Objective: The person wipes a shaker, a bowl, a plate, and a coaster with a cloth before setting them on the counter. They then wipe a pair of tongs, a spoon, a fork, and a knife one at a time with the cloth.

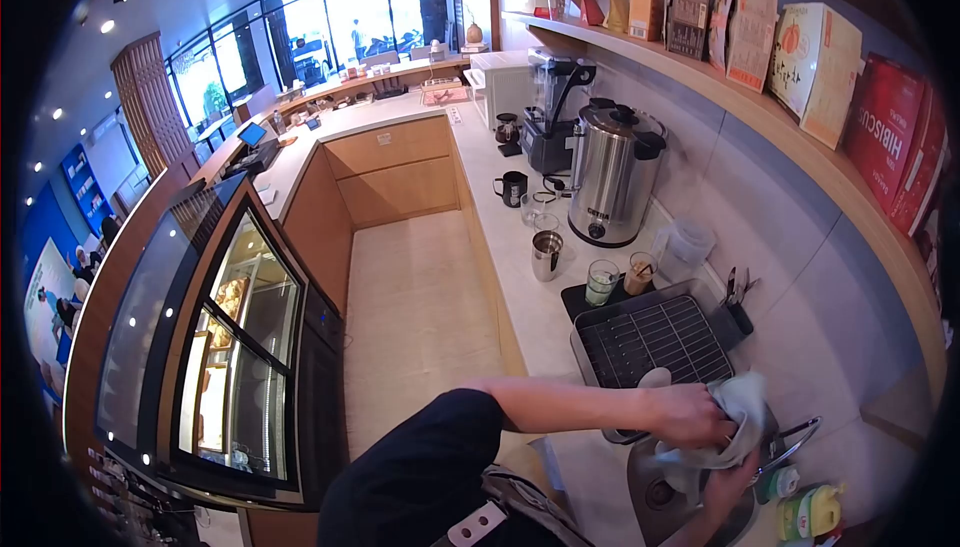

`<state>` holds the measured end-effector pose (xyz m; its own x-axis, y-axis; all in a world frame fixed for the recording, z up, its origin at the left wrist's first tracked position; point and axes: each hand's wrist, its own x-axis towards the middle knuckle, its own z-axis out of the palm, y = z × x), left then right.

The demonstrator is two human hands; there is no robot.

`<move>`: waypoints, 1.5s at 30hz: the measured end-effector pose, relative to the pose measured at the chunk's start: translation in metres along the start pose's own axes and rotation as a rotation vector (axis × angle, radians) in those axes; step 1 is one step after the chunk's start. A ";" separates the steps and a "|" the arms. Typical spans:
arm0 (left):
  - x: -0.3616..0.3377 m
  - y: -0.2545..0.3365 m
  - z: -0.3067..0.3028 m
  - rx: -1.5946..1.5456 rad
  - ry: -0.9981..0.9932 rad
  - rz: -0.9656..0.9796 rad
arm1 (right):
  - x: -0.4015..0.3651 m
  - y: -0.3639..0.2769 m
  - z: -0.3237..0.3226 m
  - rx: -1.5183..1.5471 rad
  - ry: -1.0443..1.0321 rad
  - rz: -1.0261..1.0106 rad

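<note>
A pale grey-green cloth (741, 405) is bunched up over the sink (648, 497), its lower part smeared by motion. My left hand (690, 415), at the end of a dark sleeve, grips the cloth from above with its fingers curled. Lower down, my right hand (728, 492) is closed on the cloth's other side. Whether the folds wrap around something else is hidden. Just beyond my left wrist lies a black wire drying rack (655, 339) in a tray, with a pale rounded utensil (655, 378) at its near edge.
A curved metal faucet (800, 439) and a yellow-green bottle (812, 513) stand right of the sink. Farther along the counter are two glasses (602, 283), a metal cup (546, 255), a large steel urn (612, 172) and a blender (556, 112). A glass display case (245, 347) is at left.
</note>
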<state>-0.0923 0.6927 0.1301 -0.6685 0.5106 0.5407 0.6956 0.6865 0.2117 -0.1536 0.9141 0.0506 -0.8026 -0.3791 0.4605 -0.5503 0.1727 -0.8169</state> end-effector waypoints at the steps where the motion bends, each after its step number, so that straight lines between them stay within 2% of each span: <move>1: -0.004 -0.005 0.004 -0.058 0.147 -0.009 | 0.009 -0.016 -0.003 -0.039 -0.010 -0.047; 3: -0.005 0.003 -0.003 -0.118 0.341 0.015 | 0.018 -0.038 0.001 -0.106 -0.023 -0.136; 5: -0.006 0.011 -0.015 -0.167 0.514 0.057 | 0.016 -0.038 0.013 0.060 0.144 -0.188; 9: -0.002 0.005 -0.023 -0.217 0.701 0.127 | 0.013 -0.013 0.048 0.284 0.494 -0.252; 10: -0.002 0.005 -0.026 -0.241 0.705 0.089 | 0.017 -0.020 0.055 0.333 0.578 -0.265; 11: -0.004 0.007 -0.029 -0.266 0.707 0.047 | 0.014 -0.027 0.069 0.373 0.674 -0.191; 12: -0.006 0.009 -0.032 -0.292 0.708 0.005 | 0.013 -0.041 0.080 0.289 0.692 -0.157; 15: 0.004 0.019 -0.005 -0.517 1.060 -0.195 | 0.008 -0.046 0.097 -0.088 0.702 -0.136; 16: 0.002 0.022 0.000 -0.649 1.052 -0.304 | 0.009 -0.033 0.101 -0.295 0.669 -0.191; 18: -0.002 0.019 0.001 -0.896 1.023 -0.514 | 0.018 -0.023 0.101 -0.180 0.683 -0.124; 19: -0.009 0.021 -0.005 -0.921 0.938 -0.456 | 0.025 -0.046 0.097 0.138 0.717 0.010; 20: -0.016 0.023 -0.013 -0.753 0.922 -0.376 | 0.029 -0.059 0.096 0.455 0.734 0.146; 22: -0.026 0.031 -0.039 -0.415 0.873 -0.210 | 0.029 -0.009 0.071 0.445 0.545 0.011; 23: -0.029 0.035 -0.049 -0.463 0.891 -0.196 | 0.028 -0.015 0.065 0.462 0.496 -0.046; 27: -0.028 0.048 -0.095 -0.450 0.529 -0.038 | 0.025 -0.031 0.058 0.436 0.366 -0.136; 30: -0.025 0.053 -0.084 -0.573 0.681 0.069 | 0.032 -0.069 0.052 0.994 0.303 -0.077; 31: -0.024 0.057 -0.082 -0.578 0.757 0.115 | 0.031 -0.081 0.059 1.121 0.396 -0.071; 33: -0.023 0.063 -0.080 -0.584 0.907 0.209 | 0.033 -0.088 0.071 1.072 0.531 -0.087; 36: -0.007 0.053 -0.066 -0.589 1.144 0.182 | 0.032 -0.087 0.102 0.732 0.680 -0.072; 37: -0.004 0.049 -0.058 -0.685 1.133 0.028 | 0.032 -0.083 0.112 0.627 0.687 -0.058; 40: -0.002 0.033 -0.046 -1.118 1.135 -0.134 | 0.042 -0.071 0.123 0.507 0.655 -0.024; 43: -0.034 0.020 -0.013 -1.214 0.884 -0.154 | 0.053 -0.063 0.117 0.557 0.601 0.042; 44: -0.070 -0.010 0.050 -0.962 0.624 -0.267 | 0.054 -0.059 0.117 0.581 0.591 0.059; 45: -0.105 -0.025 0.079 -0.882 0.256 -0.493 | 0.055 -0.057 0.114 0.597 0.592 0.063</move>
<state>-0.0605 0.6625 0.0032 -0.9265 0.0806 0.3676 0.3749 0.1146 0.9199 -0.1397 0.7796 0.0826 -0.9077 0.1827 0.3778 -0.4196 -0.3956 -0.8170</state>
